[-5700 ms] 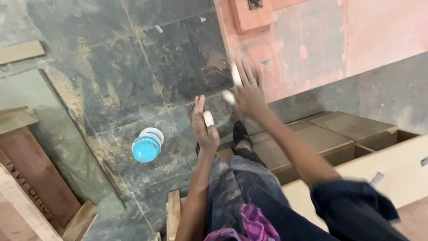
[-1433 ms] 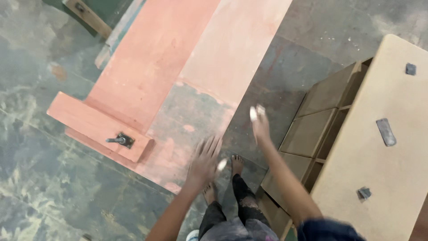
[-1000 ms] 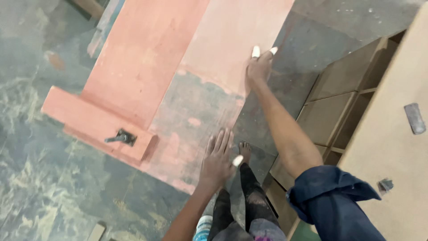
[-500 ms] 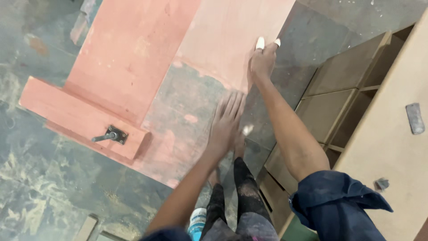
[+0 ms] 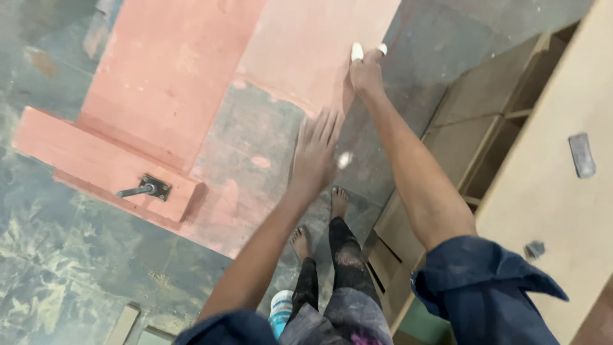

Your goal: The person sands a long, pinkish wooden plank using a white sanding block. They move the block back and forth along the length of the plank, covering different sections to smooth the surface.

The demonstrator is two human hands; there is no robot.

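While the right hand [image 5: 365, 71] is gripping the large pink plywood sheet's [image 5: 313, 45] corner, nothing is lifting off the floor [image 5: 76, 255]. The left hand [image 5: 316, 153] is hovering just beside it, fingers spread, holding nothing.

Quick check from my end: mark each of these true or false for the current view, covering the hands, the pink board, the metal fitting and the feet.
1. The right hand is on the edge of the pink board. True.
2. The left hand holds a hammer. False: it is open with fingers spread and holds nothing.
3. A metal fitting sits on the pink strip at the left. True.
4. The person wears boots. False: both feet are bare.
5. The wooden cabinet stands to the person's left. False: it is to the right.
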